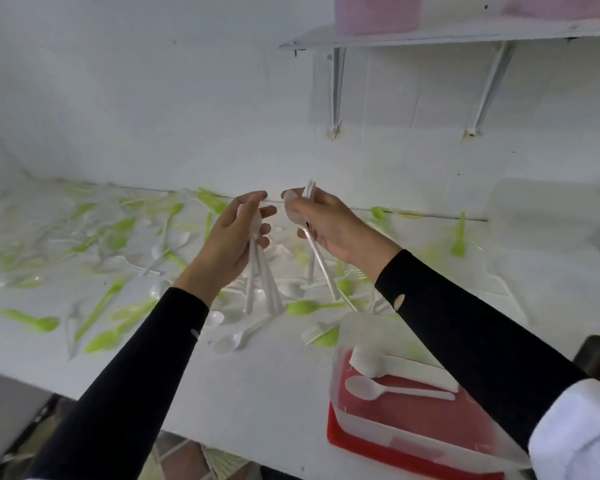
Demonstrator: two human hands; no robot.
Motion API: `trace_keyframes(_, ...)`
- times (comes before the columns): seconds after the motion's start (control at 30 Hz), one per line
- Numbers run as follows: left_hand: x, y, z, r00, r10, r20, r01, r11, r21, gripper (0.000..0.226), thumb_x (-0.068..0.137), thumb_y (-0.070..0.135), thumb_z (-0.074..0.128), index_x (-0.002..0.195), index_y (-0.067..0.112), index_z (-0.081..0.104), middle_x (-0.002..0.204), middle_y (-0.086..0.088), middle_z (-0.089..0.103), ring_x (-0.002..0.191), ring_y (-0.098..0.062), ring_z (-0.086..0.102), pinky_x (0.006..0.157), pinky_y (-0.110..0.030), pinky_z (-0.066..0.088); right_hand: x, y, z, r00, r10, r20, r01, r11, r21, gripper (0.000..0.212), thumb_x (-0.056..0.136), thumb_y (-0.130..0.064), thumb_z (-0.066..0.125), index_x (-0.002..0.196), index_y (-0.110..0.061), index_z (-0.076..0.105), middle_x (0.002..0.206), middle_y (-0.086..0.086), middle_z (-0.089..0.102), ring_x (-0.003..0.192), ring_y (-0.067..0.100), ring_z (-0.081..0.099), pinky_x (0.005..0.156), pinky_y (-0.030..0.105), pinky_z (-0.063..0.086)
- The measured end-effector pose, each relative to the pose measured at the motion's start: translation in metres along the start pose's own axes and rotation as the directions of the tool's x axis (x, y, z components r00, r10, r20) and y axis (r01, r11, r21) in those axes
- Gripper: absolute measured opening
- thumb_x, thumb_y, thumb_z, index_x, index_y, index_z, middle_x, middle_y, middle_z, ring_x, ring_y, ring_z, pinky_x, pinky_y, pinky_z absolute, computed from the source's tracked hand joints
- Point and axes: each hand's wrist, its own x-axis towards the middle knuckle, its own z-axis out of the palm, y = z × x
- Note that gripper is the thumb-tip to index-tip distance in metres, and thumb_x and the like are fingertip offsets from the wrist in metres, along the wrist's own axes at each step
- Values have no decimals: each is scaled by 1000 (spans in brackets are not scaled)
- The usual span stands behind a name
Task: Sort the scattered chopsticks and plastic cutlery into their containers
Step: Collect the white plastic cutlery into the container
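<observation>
While the left hand [237, 237] is curling its fingers round a hanging bundle of white plastic cutlery [265, 285], the right hand [329, 226] is pinching a few more white plastic pieces [321, 268]. Only a few white plastic spoons [364, 388] are lying in the clear, red-based plastic container [378, 448] at five o'clock. Scattered lime-green and white plastic utensils [31, 322] are covering the white desk [257, 393] from nine to three o'clock, so sorting is looking barely begun.

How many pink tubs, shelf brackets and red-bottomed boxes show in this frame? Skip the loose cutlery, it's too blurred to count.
Pink tubs: 2
Shelf brackets: 2
Red-bottomed boxes: 1
Total: 5
</observation>
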Motion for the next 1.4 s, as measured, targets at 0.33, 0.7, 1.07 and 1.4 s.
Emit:
trace_keyframes(0.33,-33,-1,-52,998,67,-9,-66,996,68,18,104,22,45,101,13,60,70,9,62,62,-3,55,60,-18,44,11,21,84,995,72,64,-65,992,-104,27,91,-24,62,117,-17,58,80,-5,53,62,7,45,57,22,36)
trace_keyframes(0.7,-3,4,-122,940,238,-245,-120,901,416,23,102,23,44,115,18,61,92,-2,60,65,-7,60,65,-35,55,35,24,142,982,182,50,-184,982,51,14,95,-2,44,106,-5,54,89,7,57,71,18,57,67,26,55)
trace_keyframes(1.07,10,-1,-166,987,147,-56,-132,968,213,23,91,35,67,103,17,58,81,1,62,72,-11,60,70,-29,49,61,43,175,987,162,-18,-160,985,56,18,88,-13,69,105,-12,64,89,2,67,74,10,62,71,21,47)
trace_keyframes(1.4,33,-9,-228,1000,25,-9,-15,818,575,16,88,27,73,84,15,63,70,1,56,54,-13,49,44,-23,44,21,136,138,886,433,167,-5,367,-930,35,89,-18,56,122,-27,63,119,-1,58,112,20,53,89,28,43)
